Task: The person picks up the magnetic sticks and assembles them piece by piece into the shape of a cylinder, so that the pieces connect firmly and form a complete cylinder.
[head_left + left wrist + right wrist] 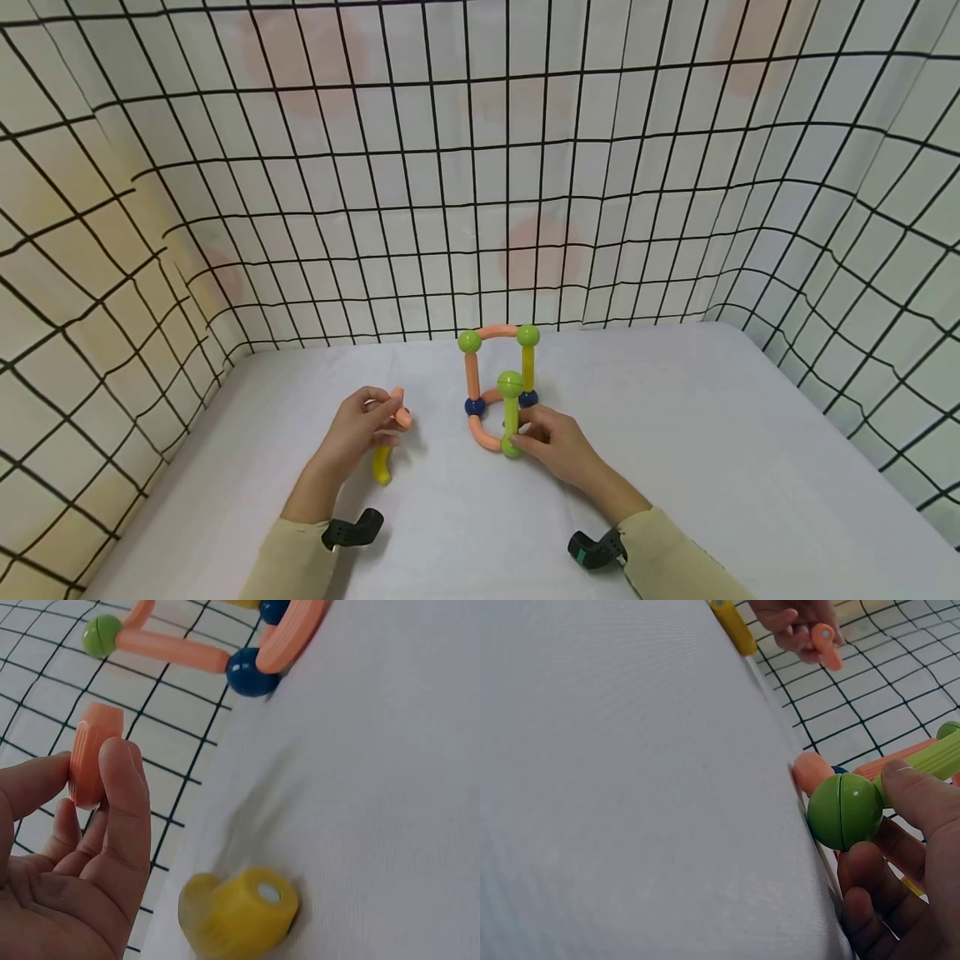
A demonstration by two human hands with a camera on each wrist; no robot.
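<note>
My left hand [358, 429] pinches a short curved orange rod [88, 766] between thumb and fingers, held above the table. Below that hand lies a curved yellow rod [382, 467], with a pale disc in its end in the left wrist view. My right hand [561, 446] holds the lower part of an upright green rod [512, 414], next to a green ball [845, 811] at its foot. Another green ball [510, 384] tops this rod. They belong to a standing frame with orange rods [472, 377], blue balls [475, 407] and a yellow upright rod [528, 368].
A white cloth covers the table [675, 433]. Black grid netting [510, 200] over white sheeting rises behind it and along both sides. Each wrist carries a small black camera [352, 530] near the sleeve cuff.
</note>
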